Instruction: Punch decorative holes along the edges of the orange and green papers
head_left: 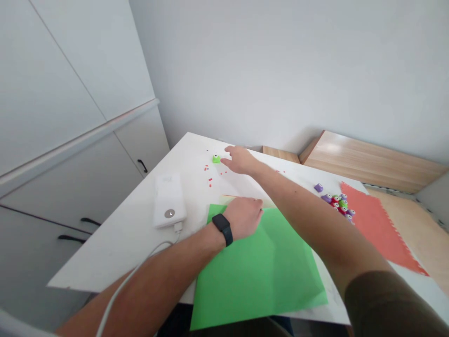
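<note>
Head view: my right hand (240, 160), open and empty, sits just beside the green craft punch (216, 159); my curled left hand (242, 217) presses the green paper sheet (259, 267) flat.

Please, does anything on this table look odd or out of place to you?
Yes. Small red paper scraps lie scattered on the white table around the green craft punch, near the right hand; they look like loose litter. The red paper sheet also has a ragged, notched edge, not a clean cut.
</note>
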The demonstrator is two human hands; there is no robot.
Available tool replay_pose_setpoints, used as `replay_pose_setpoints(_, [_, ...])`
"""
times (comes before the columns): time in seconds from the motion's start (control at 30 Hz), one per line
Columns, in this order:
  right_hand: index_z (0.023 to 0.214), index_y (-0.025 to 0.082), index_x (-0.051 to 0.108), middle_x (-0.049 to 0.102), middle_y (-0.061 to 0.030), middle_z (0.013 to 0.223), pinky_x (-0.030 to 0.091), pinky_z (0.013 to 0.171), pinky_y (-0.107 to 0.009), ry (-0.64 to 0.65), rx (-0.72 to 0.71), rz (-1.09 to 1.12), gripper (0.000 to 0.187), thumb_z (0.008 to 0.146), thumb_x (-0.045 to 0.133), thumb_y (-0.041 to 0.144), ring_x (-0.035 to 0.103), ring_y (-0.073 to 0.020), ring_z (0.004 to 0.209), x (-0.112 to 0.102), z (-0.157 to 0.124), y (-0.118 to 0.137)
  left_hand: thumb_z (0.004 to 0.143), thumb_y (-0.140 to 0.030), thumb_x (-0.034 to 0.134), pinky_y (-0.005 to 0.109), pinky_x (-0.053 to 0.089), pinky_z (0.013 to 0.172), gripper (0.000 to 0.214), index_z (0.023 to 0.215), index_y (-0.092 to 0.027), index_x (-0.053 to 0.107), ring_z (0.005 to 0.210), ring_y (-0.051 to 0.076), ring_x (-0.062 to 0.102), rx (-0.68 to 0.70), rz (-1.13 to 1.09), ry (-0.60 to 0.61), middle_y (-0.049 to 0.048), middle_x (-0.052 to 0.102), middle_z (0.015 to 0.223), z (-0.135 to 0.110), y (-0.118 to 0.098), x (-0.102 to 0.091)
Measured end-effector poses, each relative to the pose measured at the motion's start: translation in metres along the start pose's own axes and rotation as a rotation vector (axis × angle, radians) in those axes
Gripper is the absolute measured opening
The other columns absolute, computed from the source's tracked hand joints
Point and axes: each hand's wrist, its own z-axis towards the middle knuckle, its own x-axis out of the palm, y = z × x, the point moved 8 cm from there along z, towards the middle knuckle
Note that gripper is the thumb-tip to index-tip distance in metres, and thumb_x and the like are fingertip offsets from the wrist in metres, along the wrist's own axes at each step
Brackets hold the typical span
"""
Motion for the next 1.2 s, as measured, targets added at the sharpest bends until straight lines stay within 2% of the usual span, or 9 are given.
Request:
replay_pose_setpoints(0.1, [0.136,0.016,0.063,0.067,-0.0192,0.136,0.046,0.105,-0.041,0.031,-0.037,-0.006,0.048,0.096,0.064,0.042,0.063,-0.0322,0.123,0.02,0.018,0.016,0.104,-0.032,0.042,0.041,0.055,0.078,0.029,0.104,-0.015,0.066,0.088,0.03,0.074,0.0,0.003,-0.012,0.0149,0.076,0.095,0.001,0.002,0.001])
replay_pose_setpoints(0.27, [0.124,0.019,0.068,0.07,-0.0174,0.127,0.047,0.099,-0.041,0.027,0.003,0.034,0.033,0.096,0.062,0.036,0.065,-0.0312,0.116,0.036,0.032,0.017,0.104,-0.028,0.039,0.041,0.055,0.075,0.033,0.101,-0.015,0.069,0.085,0.03,0.075,0.012,0.012,-0.02,0.0156,0.077,0.097,0.002,0.002,0.001])
replay_pose_setpoints(0.5, [0.116,0.018,0.059,0.073,-0.0136,0.109,0.048,0.083,-0.037,-0.08,0.095,0.205,0.025,0.097,0.059,0.033,0.066,-0.0247,0.097,0.012,0.006,-0.007,0.103,-0.031,0.044,0.041,0.054,0.075,0.027,0.102,-0.016,0.067,0.088,0.031,0.074,0.0,0.008,-0.037,0.0145,0.076,0.095,0.0,0.003,-0.001])
replay_pose_setpoints(0.6, [0.111,0.02,0.054,0.072,-0.0077,0.097,0.047,0.07,-0.032,-0.116,0.141,0.344,0.026,0.099,0.053,0.043,0.065,-0.0198,0.083,-0.008,-0.028,-0.028,0.103,-0.03,0.044,0.04,0.053,0.073,0.026,0.096,-0.017,0.065,0.085,0.03,0.073,0.005,0.009,-0.041,0.0124,0.076,0.093,0.0,0.002,-0.002])
replay_pose_setpoints(0.7, [0.103,0.021,0.053,0.069,-0.0033,0.089,0.042,0.059,-0.028,-0.079,0.132,0.939,0.028,0.092,0.066,0.043,0.064,-0.0165,0.075,-0.02,-0.076,-0.047,0.103,-0.029,0.044,0.039,0.052,0.074,0.025,0.094,-0.018,0.064,0.085,0.028,0.072,0.016,0.004,-0.042,0.0104,0.075,0.093,0.0,0.001,-0.002])
replay_pose_setpoints(0.8, [0.112,0.023,0.056,0.067,-0.0006,0.087,0.037,0.056,-0.027,-0.05,0.124,1.254,0.037,0.088,0.074,0.044,0.06,-0.0144,0.067,-0.029,-0.133,-0.066,0.104,-0.029,0.044,0.038,0.05,0.076,0.024,0.093,-0.019,0.064,0.086,0.026,0.071,0.02,0.001,-0.044,0.0098,0.075,0.093,0.001,0.001,-0.003])
replay_pose_setpoints(0.93, [0.12,0.021,0.067,0.061,0.0,0.081,0.039,0.062,-0.03,-0.123,0.198,1.31,0.035,0.092,0.073,0.041,0.054,-0.0129,0.067,-0.037,-0.209,-0.104,0.104,-0.029,0.044,0.037,0.048,0.074,0.024,0.092,-0.02,0.063,0.083,0.026,0.07,0.022,-0.007,-0.04,0.0087,0.073,0.089,0.002,0.002,-0.002])
replay_pose_setpoints(1.03, [0.12,0.023,0.07,0.059,0.0009,0.078,0.038,0.063,-0.03,-0.254,0.298,1.291,0.036,0.089,0.077,0.039,0.052,-0.0134,0.069,-0.04,-0.255,-0.142,0.104,-0.028,0.044,0.037,0.046,0.073,0.024,0.092,-0.02,0.063,0.082,0.025,0.068,0.022,-0.019,-0.03,0.0081,0.072,0.089,0.002,0.002,0.0])
replay_pose_setpoints(1.2, [0.118,0.024,0.069,0.058,0.0011,0.077,0.035,0.06,-0.03,-0.417,0.426,1.26,0.036,0.091,0.074,0.046,0.049,-0.0136,0.066,-0.027,-0.294,-0.186,0.105,-0.028,0.043,0.037,0.045,0.075,0.025,0.094,-0.02,0.063,0.084,0.024,0.067,0.016,-0.029,-0.012,0.0069,0.071,0.089,0.002,0.003,0.002])
